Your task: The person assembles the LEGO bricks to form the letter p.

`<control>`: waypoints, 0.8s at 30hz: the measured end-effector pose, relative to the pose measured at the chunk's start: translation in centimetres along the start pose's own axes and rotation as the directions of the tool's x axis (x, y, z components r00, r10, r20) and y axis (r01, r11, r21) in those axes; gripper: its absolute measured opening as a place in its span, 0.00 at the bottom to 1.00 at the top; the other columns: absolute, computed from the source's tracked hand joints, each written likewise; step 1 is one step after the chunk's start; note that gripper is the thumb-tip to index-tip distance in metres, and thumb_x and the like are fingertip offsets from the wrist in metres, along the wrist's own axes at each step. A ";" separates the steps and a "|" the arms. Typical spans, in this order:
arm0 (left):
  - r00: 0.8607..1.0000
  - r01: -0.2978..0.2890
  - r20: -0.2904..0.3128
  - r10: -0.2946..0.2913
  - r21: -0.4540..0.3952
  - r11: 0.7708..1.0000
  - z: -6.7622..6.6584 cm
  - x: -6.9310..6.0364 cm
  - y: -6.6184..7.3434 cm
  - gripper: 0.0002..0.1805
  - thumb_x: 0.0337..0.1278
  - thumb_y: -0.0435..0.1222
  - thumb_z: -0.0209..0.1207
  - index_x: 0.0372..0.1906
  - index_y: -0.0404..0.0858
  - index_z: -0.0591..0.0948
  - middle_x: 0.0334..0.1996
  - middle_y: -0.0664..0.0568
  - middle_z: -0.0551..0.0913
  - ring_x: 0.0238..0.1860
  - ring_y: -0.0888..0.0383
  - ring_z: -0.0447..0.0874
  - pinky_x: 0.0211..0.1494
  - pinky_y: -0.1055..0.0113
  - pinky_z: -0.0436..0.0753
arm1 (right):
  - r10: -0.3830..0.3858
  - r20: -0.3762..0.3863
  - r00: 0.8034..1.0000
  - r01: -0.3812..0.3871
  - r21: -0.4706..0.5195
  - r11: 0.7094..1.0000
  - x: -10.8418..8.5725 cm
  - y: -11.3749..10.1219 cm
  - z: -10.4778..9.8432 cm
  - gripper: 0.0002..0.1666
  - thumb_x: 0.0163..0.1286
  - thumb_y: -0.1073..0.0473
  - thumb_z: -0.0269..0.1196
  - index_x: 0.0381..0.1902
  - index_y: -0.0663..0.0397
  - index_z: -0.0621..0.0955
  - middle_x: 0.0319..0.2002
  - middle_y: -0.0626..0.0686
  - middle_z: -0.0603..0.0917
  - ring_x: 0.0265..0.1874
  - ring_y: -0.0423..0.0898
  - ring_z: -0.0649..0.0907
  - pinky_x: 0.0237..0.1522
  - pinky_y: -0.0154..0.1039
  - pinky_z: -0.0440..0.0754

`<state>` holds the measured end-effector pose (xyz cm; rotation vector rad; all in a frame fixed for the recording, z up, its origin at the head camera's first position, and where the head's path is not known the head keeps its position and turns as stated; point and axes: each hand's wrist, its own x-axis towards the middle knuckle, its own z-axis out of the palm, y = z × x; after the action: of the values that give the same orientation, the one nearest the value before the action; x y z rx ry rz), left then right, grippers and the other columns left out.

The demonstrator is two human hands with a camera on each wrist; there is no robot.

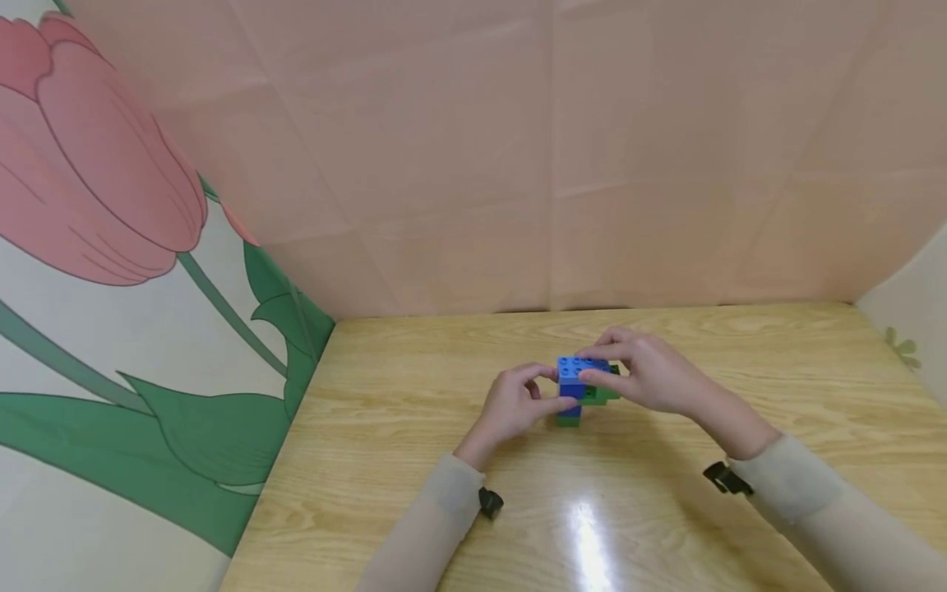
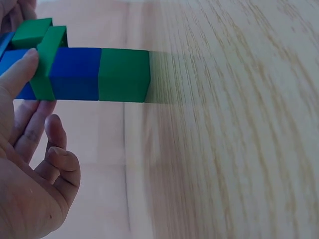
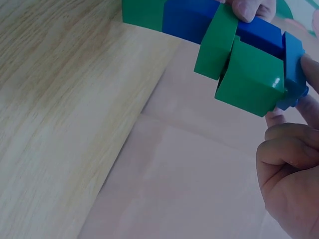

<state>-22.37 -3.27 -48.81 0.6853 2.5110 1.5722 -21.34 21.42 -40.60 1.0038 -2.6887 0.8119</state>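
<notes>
A toy brick tower stands on the wooden table; its base appears to meet the tabletop. From the bottom come a green brick, a blue brick, a thin green piece jutting to one side and another blue brick. A second green brick sits on the jutting part. Across the top lies a studded blue plate. My left hand pinches the tower near the thin green piece, thumb on the near side. My right hand grips the blue plate between thumb and fingers.
The wooden table ends at a pink sheet behind it. A panel with a tulip print rises on the left, and a pale panel on the right. Black straps hang at the sleeves.
</notes>
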 end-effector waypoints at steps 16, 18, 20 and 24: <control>1.000 -0.021 -0.018 0.022 0.025 0.999 0.2 0.1 -0.1 0.23 0.56 0.56 0.73 0.53 0.50 0.88 0.43 0.48 0.88 0.23 0.63 0.73 0.21 0.71 0.70 | -0.028 -0.042 0.999 0.027 -0.039 0.999 -0.4 -0.1 -0.1 0.17 0.69 0.52 0.73 0.53 0.49 0.89 0.45 0.49 0.85 0.26 0.37 0.74 0.24 0.33 0.74; 1.000 -0.014 -0.017 0.014 0.013 1.000 0.1 0.1 -0.1 0.23 0.56 0.56 0.74 0.52 0.50 0.88 0.42 0.47 0.88 0.23 0.64 0.72 0.20 0.71 0.69 | -0.034 -0.041 0.999 0.031 -0.056 0.998 -0.4 -0.1 -0.1 0.17 0.69 0.51 0.73 0.53 0.49 0.90 0.45 0.49 0.86 0.26 0.37 0.74 0.24 0.33 0.74; 1.000 -0.009 -0.016 0.009 0.000 1.000 0.1 0.0 -0.1 0.22 0.56 0.54 0.75 0.52 0.50 0.88 0.42 0.46 0.88 0.22 0.63 0.72 0.20 0.71 0.69 | -0.033 -0.036 0.999 0.030 -0.069 0.997 -0.3 -0.1 0.0 0.18 0.69 0.50 0.73 0.53 0.48 0.90 0.45 0.49 0.86 0.25 0.36 0.74 0.24 0.33 0.74; 1.000 -0.009 -0.014 0.008 -0.008 1.000 0.1 0.0 -0.3 0.22 0.56 0.54 0.74 0.52 0.50 0.88 0.42 0.44 0.87 0.22 0.64 0.71 0.20 0.71 0.68 | -0.021 -0.030 0.999 0.019 -0.074 0.997 -0.1 -0.2 0.3 0.18 0.69 0.49 0.73 0.54 0.48 0.90 0.46 0.50 0.86 0.24 0.35 0.73 0.24 0.33 0.74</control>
<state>-22.43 -3.32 -49.07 0.6871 2.5139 1.5948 -21.12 21.25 -40.79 0.9912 -2.6573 0.7135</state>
